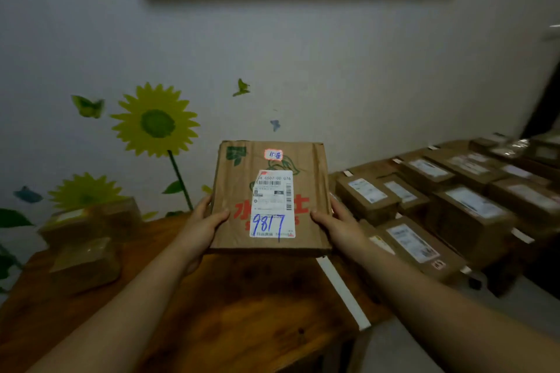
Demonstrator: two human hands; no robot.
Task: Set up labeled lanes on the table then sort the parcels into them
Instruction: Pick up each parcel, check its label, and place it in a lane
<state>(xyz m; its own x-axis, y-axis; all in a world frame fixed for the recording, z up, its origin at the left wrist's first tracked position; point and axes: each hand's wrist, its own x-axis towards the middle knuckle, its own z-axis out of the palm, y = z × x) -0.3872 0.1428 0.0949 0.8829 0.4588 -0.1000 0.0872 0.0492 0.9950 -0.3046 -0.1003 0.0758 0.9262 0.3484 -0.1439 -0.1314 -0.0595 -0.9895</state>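
The parcel [269,197] is lifted above the bench [230,306]; your left hand [203,222] and right hand [336,221] grip its side edges. It looks stiff and light; keep holding the edges.

The parcel [269,197] is held above the middle of the table [242,312], the left hand [206,221] at its left edge, the right hand [336,221] at its right, a label [272,206] on the face turned to the person. At the table's far left sits a pile of parcels [88,239], seemingly stacked two high. A strip [342,291] runs along the table's right edge. Beyond it, to the right, rows of parcels [454,200] lie side by side, reaching back to the wall [333,70].
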